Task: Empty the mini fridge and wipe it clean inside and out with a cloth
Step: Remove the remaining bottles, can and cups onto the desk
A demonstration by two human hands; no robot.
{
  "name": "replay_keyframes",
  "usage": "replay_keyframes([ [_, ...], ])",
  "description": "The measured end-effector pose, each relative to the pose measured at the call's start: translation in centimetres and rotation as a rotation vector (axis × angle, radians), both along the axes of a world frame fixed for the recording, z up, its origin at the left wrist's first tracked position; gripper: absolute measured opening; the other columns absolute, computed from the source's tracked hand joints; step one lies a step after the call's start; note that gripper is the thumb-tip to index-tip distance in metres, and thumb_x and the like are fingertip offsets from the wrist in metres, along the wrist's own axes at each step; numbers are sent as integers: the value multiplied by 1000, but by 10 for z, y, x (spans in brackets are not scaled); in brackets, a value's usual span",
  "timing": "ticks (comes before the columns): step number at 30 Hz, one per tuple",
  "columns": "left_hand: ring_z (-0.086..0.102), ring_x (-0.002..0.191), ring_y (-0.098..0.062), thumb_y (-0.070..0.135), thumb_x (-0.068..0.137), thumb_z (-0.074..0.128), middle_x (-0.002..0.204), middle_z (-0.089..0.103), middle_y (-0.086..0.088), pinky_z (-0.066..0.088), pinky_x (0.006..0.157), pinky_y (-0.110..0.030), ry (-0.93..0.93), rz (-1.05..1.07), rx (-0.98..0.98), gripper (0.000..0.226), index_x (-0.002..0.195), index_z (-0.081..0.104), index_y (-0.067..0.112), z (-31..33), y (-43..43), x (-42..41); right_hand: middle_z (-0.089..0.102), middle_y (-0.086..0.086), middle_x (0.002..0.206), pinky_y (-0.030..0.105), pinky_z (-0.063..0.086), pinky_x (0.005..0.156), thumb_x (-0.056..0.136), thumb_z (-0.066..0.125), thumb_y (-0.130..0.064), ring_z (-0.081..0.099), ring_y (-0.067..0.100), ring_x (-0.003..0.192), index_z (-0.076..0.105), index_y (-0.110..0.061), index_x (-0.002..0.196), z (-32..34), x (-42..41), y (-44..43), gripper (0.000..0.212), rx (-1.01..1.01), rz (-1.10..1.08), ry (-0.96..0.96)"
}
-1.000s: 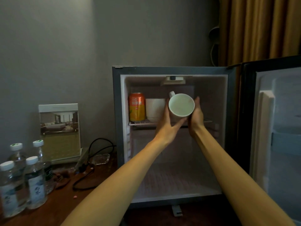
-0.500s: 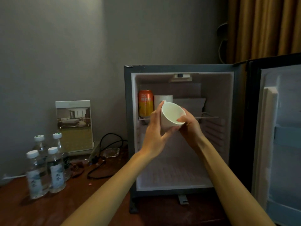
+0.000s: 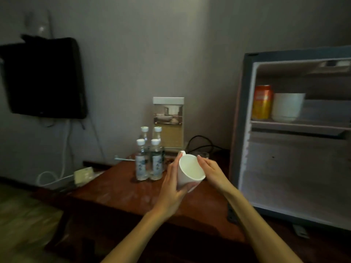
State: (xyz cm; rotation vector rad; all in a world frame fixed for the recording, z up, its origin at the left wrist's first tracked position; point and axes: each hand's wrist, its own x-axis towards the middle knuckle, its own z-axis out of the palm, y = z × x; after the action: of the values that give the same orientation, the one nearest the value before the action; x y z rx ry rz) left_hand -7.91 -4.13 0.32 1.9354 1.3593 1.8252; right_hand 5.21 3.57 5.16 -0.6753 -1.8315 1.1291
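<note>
Holding a white mug [image 3: 190,172] out to the left of the open mini fridge [image 3: 239,130], above the wooden table [image 3: 117,188] and just right of the water bottles [image 3: 150,160]. Gripped by the left hand [image 3: 171,188], thumb tucked under the base and fingers up the side. Steadied by the right hand [image 3: 210,171], laid fairly flat against the rim rather than wrapped round it. Tilted with the mouth toward the camera, handle pointing away. Probably a careful two-handed carry, headed for the bare patch of table left of the fridge. Looks empty inside, so no spill to fear from the tilt.

Inside the fridge, on the upper shelf: an orange can [image 3: 262,102] close against the left wall, with a white cup [image 3: 286,107] just beside it on the right. Still to be taken out, so emptying judged unfinished and wiping well off.

Left of the fridge, behind the bottles: a standing card [image 3: 168,122] with a photo of a room. No writing legible there. Pale lettering on the can and dark marks on the bottle labels, all too blurred to read.
</note>
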Motion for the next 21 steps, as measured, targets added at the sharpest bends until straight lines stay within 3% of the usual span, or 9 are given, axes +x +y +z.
replay_keyframes([
  [3,30,139,0,59,80,66,150,25,29,36,112,-33,-68,54,-61,79,145,21,50,-24,-18,-41,67,3,87,11,42,61,103,39,-23,57,3,73,68,-1,99,-20,-49,-10,37,-103,72,24],
  [5,31,138,0,57,80,66,150,25,27,36,111,-29,-101,79,-88,79,144,21,50,-37,-27,-65,63,7,109,4,43,66,104,36,-15,57,7,91,64,0,111,-30,-76,-16,33,-204,116,64],
  [7,36,133,2,55,80,67,148,29,24,40,106,-24,-160,71,-146,77,141,20,58,-49,-33,-85,60,1,118,6,46,74,104,34,-13,58,12,109,63,-5,112,-43,-100,-17,32,-322,193,110],
  [10,44,125,3,55,78,66,144,35,19,45,98,-20,-240,75,-209,74,133,17,66,-62,-37,-105,68,8,114,24,56,76,102,38,-20,68,16,99,65,-6,112,-61,-127,-26,33,-572,275,268],
  [13,45,124,6,55,78,64,141,35,24,46,99,-22,-281,86,-240,77,137,15,59,-72,-37,-118,67,16,118,43,50,92,91,48,-34,62,31,111,65,-4,117,-73,-149,-27,43,-818,333,370],
  [16,43,121,13,56,78,62,139,33,27,44,94,-15,-322,98,-266,78,139,13,51,-79,-34,-126,66,17,121,46,45,99,89,49,-34,58,33,116,69,-5,111,-80,-165,-23,42,-851,299,392],
  [19,44,117,19,60,75,59,137,35,26,44,88,-10,-348,111,-289,80,140,15,46,-83,-31,-131,71,14,110,39,50,86,78,56,-29,64,27,102,77,-10,93,-87,-172,-19,32,-838,288,384],
  [21,43,115,21,63,74,58,136,35,28,42,85,-7,-342,112,-304,83,141,13,45,-86,-29,-134,71,11,110,39,51,87,83,54,-27,65,25,102,73,-10,100,-90,-172,-18,31,-810,297,363],
])
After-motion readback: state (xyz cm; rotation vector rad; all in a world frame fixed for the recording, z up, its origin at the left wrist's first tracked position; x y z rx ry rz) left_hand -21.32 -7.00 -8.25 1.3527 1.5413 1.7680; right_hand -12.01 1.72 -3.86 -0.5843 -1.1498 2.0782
